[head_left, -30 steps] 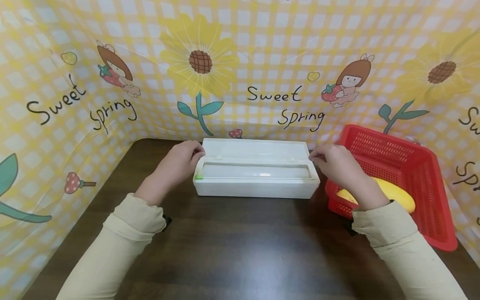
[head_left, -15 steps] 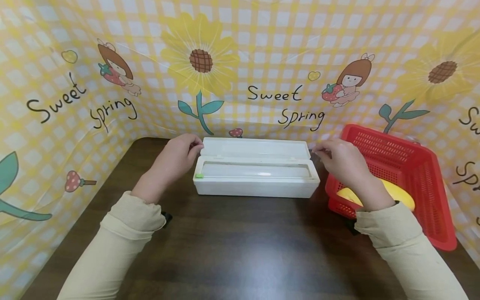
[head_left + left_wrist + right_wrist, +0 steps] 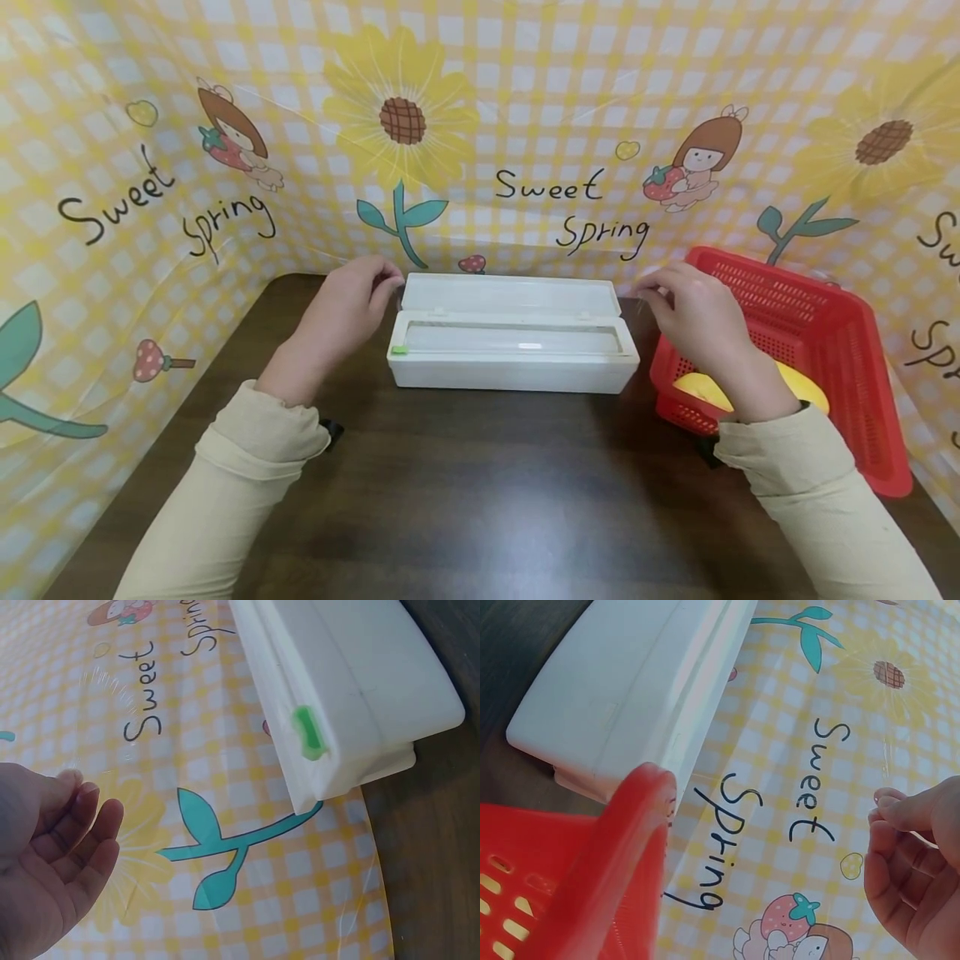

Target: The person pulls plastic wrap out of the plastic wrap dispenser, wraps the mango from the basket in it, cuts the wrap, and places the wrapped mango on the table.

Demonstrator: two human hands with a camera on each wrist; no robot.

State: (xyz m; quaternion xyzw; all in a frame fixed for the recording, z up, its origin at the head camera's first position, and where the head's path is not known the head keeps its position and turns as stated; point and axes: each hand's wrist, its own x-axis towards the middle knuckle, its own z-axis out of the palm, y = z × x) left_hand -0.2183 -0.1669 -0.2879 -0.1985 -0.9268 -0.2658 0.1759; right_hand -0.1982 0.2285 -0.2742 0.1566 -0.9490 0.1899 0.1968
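A white cling film dispenser box (image 3: 513,377) stands on the table with its lid (image 3: 510,296) raised toward the back. Inside lies a roll of cling film (image 3: 513,342), seen through the opening. A small green slide cutter (image 3: 400,351) sits at the box's left end. Clear cling film (image 3: 886,754) shows as faint glints and creases at the fingertips in both wrist views. My left hand (image 3: 352,300) pinches one corner between thumb and forefinger, left of the lid. On the lid's right, my right hand (image 3: 693,312) pinches the other corner. Most of the sheet is too transparent to trace.
A red perforated basket (image 3: 847,333) stands to the right, close by my right forearm. In it lies a yellow, rounded, elongated thing (image 3: 802,385), partly behind my wrist. A checked, printed cloth (image 3: 555,100) hangs behind the dark wooden table (image 3: 480,500).
Both hands have risen a little and moved back, drawing slightly apart from the lid's ends, still pinching the cling film. The dispenser and basket stay in place.
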